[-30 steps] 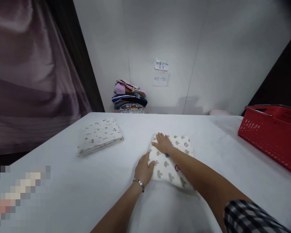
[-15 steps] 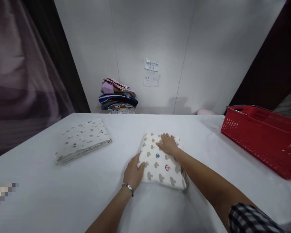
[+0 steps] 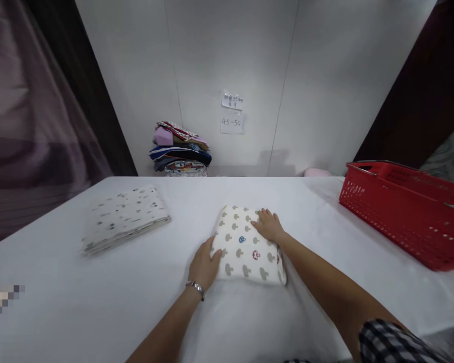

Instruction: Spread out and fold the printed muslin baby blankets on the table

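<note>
A folded cream cloth printed with mushrooms lies on the white table in front of me. My left hand, with a watch on its wrist, rests against the cloth's near left edge, its thumb on top. My right hand lies flat on the cloth's far right part with the fingers stretched out. Both hands press on the cloth and neither lifts it.
A second folded white cloth with small dark marks lies on the table to the left. A red plastic basket stands at the right. A stack of folded clothes sits against the back wall under paper notes.
My right hand slid from the cloth's far left across to its far right side. My left hand stayed at the near left edge. The view swung to the right.
</note>
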Motion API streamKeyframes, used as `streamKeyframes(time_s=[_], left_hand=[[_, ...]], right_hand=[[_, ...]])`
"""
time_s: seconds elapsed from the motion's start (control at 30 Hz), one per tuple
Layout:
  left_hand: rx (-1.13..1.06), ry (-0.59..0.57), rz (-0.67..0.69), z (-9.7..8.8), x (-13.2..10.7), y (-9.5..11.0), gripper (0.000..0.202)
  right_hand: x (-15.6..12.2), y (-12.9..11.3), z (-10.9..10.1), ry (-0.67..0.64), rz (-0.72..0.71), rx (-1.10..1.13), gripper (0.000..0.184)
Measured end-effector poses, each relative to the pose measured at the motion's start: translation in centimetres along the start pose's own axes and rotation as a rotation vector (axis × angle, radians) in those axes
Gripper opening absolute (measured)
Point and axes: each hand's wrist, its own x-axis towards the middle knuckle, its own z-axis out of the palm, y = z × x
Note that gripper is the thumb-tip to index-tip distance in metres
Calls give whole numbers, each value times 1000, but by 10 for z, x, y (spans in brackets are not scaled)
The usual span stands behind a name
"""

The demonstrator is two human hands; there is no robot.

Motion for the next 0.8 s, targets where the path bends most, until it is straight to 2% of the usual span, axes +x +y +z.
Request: streamKeyframes(time_s=[0.13, 0.27, 0.37, 0.47, 0.57, 0.7, 0.77, 0.8], left_hand=[[1, -4, 3, 0, 0, 0, 45], [-27, -6, -14, -1, -2, 3, 45], [-71, -20, -69, -3, -3, 4, 46], [-179, -33, -191, -6, 2, 1, 49], [-338, -64, -300, -8, 10, -2, 52], [-449, -133, -362, -13, 13, 0, 54], [-548, -215, -380, -19, 8, 6, 50], [-661, -302, -416, -21, 5, 10, 50]], right_hand=[[3, 11, 5, -18, 28, 148, 68], [-4, 22, 1, 50, 105, 255, 69], [-30, 31, 1, 94, 216, 346, 75], [-66, 34, 5, 76, 266, 635, 77], [-98, 30, 5, 50, 317, 937, 83], [-128, 21, -4, -34, 391, 1091, 86], [-139, 19, -11, -77, 429, 1212, 88], [-144, 20, -13, -100, 464, 1277, 90]])
